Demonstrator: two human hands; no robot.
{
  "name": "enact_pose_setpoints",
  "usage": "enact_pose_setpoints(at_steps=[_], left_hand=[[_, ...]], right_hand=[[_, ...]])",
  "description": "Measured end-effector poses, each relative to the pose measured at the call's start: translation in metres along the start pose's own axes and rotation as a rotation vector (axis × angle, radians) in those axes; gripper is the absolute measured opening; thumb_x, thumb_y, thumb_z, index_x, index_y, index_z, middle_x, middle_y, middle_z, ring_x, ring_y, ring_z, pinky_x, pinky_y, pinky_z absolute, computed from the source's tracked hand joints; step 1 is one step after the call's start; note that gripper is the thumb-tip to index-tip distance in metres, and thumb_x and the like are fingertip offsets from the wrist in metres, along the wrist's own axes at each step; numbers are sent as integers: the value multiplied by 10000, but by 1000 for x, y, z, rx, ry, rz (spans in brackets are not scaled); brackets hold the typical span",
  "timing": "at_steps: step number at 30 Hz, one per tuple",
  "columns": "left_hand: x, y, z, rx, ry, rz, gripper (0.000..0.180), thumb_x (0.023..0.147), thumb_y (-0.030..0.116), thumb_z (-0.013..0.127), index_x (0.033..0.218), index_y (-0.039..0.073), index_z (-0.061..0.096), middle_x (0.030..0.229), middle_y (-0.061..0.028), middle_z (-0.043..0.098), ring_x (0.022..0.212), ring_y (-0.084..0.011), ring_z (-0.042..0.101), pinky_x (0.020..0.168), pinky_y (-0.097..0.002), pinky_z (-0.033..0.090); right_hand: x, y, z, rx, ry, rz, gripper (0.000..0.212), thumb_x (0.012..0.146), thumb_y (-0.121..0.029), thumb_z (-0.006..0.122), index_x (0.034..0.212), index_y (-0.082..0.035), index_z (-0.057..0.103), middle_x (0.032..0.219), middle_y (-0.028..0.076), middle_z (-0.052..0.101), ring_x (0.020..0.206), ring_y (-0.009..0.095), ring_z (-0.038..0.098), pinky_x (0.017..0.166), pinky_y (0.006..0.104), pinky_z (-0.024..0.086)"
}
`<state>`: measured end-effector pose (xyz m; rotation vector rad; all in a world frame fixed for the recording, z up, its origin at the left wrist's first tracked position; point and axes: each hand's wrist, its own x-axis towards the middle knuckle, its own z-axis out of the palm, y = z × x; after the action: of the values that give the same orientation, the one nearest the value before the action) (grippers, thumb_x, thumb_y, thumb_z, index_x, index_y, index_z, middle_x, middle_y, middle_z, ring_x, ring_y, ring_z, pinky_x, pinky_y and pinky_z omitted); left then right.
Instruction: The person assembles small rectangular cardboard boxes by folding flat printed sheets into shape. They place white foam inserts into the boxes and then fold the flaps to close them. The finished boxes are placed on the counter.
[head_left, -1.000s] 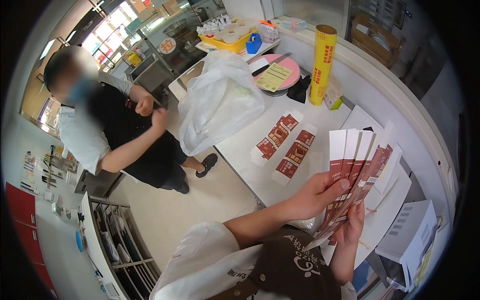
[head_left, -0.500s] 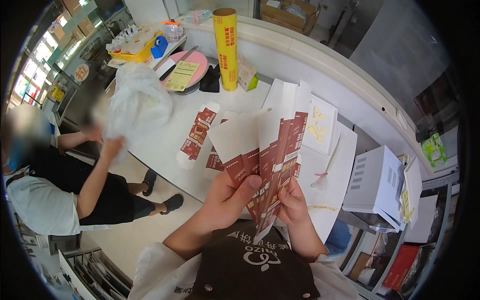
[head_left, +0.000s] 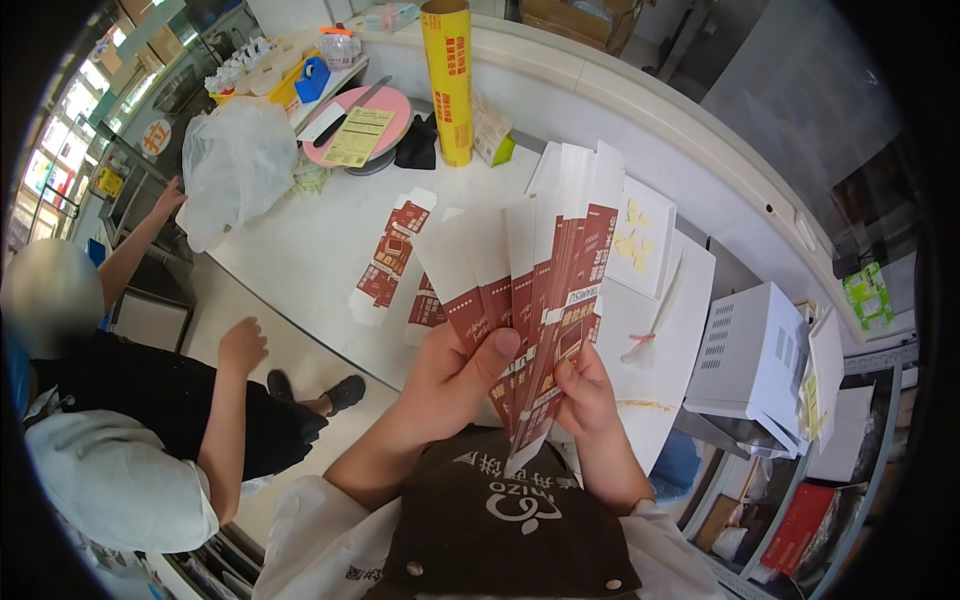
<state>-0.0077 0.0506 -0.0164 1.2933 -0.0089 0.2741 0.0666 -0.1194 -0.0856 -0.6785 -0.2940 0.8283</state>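
Note:
A fanned bundle of flat, unfolded cardboard boxes (head_left: 572, 255), dark red with white flaps, is held up in front of my apron. My left hand (head_left: 450, 390) closes round the left side of the fan, its thumb lying across the printed face. On the right edge, my right hand (head_left: 586, 392) pinches the bundle between thumb and fingers. Several pieces spread leftward, while those on the right stay packed together. Beyond my left hand, a flat red-and-white box (head_left: 390, 258) lies on the white table (head_left: 290, 275). Another flat box (head_left: 427, 306) is partly hidden by the bundle.
A co-worker (head_left: 130, 440) stands at the left, one arm by a white plastic bag (head_left: 235, 170). Behind stand a yellow film roll (head_left: 449, 85) and a pink turntable (head_left: 385, 105) with a knife (head_left: 352, 110). At right are a white tray (head_left: 655, 215) and a white appliance (head_left: 745, 350).
The left pieces of the bundle have spread a little further apart in my hands. The co-worker has shifted and lowered one arm; the plastic bag has moved left, uncovering a pale item behind it.

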Motion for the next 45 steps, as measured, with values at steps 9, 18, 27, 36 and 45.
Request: enact_pose_setpoints(at_steps=[9, 18, 27, 36, 45], left_hand=[[18, -55, 1, -42, 119, -150, 400, 1062, 279, 470, 1354, 10, 514, 1219, -58, 634, 1089, -125, 578, 947, -297, 465], [53, -71, 4, 72, 91, -54, 354, 1015, 134, 495, 1338, -2, 449, 1007, -48, 599, 957, -108, 575, 860, -264, 474], [59, -53, 21, 108, 153, 168, 762, 863, 52, 649, 1497, 44, 226, 1396, -128, 425, 1057, -195, 584, 896, -340, 504], [62, -94, 2, 274, 203, -103, 278, 855, 174, 715, 1071, 84, 565, 1380, -153, 441, 985, -209, 586, 818, -325, 487], [32, -164, -26, -7, 122, -395, 556, 990, 350, 600, 1441, 73, 428, 1255, -119, 577, 1063, -176, 588, 901, -316, 478]], right_hand=[[6, -3, -22, -459, -31, 163, 581, 989, -163, 606, 1481, -6, 341, 1391, 74, 513, 1249, 140, 492, 1057, 331, 399], [20, 6, -29, -897, 18, -7, 781, 871, -109, 702, 1497, -14, 244, 1381, 125, 469, 1265, 214, 482, 1064, 365, 393], [1, 14, -81, -1137, -28, 161, 546, 784, -7, 668, 1291, -42, 469, 1035, 37, 565, 908, 136, 580, 779, 291, 489], [-29, 6, -79, -656, 41, 379, 719, 784, -113, 703, 1429, -11, 403, 950, 17, 551, 833, 122, 554, 727, 273, 469], [-54, 18, -124, -679, 318, 367, 475, 847, -72, 634, 1297, -38, 487, 833, 13, 559, 671, 92, 560, 559, 238, 475]])
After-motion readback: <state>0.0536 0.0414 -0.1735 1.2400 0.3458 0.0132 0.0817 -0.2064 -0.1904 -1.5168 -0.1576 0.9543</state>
